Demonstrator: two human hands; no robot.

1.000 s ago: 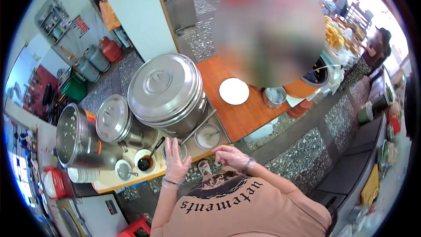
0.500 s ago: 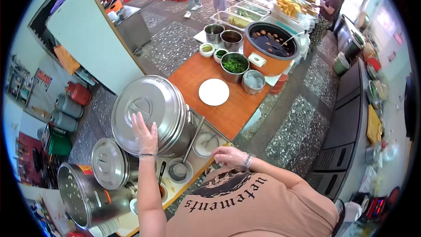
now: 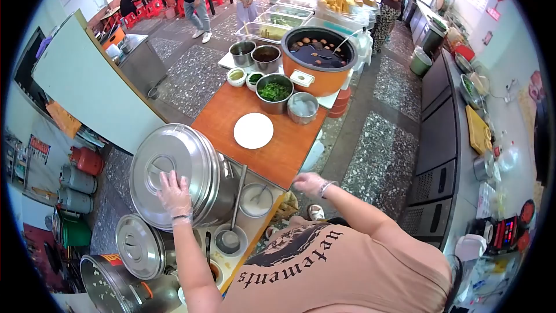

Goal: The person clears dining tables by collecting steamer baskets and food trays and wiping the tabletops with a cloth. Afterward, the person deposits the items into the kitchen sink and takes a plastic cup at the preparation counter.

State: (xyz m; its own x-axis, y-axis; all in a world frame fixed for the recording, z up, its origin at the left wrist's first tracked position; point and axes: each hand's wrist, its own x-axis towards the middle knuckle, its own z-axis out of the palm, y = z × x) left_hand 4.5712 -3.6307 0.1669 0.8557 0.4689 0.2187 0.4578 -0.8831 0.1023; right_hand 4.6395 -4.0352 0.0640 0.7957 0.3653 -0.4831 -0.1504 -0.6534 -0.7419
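Note:
My left hand point(image 3: 175, 196), in a clear plastic glove, lies over the domed metal lid point(image 3: 155, 159) of a large steel pot, near the lid's handle. Its fingers are spread and hold nothing. My right hand point(image 3: 310, 184), gloved too, hovers by the near corner of the orange-brown tabletop point(image 3: 266, 165) with its fingers loosely bent and nothing seen in them. Between my hands are a bowl of white liquid point(image 3: 256, 200) with a spoon in it and a long-handled ladle point(image 3: 229, 240) resting in a bowl. A white plate point(image 3: 253, 131) lies on the tabletop.
Past the plate stand a pot of chopped greens point(image 3: 274, 91), a steel cup point(image 3: 303, 108) and an orange cooker point(image 3: 321, 69) of dark broth with eggs. A smaller lidded pot point(image 3: 138, 246) and an open pot point(image 3: 124, 287) flank the left side. People stand farther off.
The view has shifted, so the tabletop sits farther left. My left hand stays over the lid. My right hand has moved a little outward and up, beside the table corner.

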